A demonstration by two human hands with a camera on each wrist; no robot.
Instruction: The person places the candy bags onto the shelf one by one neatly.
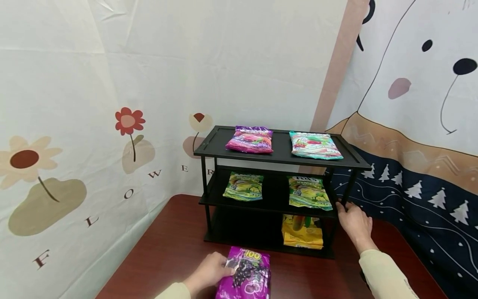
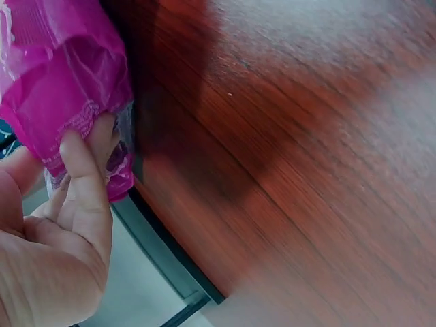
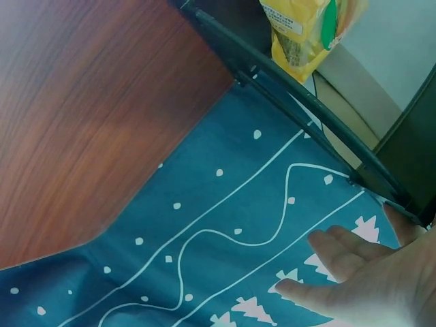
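My left hand (image 1: 213,270) grips a purple candy bag (image 1: 248,272) with grapes and "100" printed on it, in front of the rack. In the left wrist view, the fingers pinch the bag's magenta wrapper (image 2: 68,88). A black three-tier rack (image 1: 276,205) stands on the table. My right hand (image 1: 354,222) touches the right end of its middle shelf, beside the post. The right wrist view shows that hand (image 3: 368,272) with most fingers extended, one fingertip at the shelf corner. A yellow bag (image 1: 302,238) lies on the bottom shelf's right side.
On the top shelf lie a pink-purple candy bag (image 1: 250,140) and a teal-white one (image 1: 315,145). Two green candy bags (image 1: 244,187) (image 1: 309,192) lie on the middle shelf. Patterned cloth (image 1: 410,199) hangs behind the brown table (image 1: 160,249).
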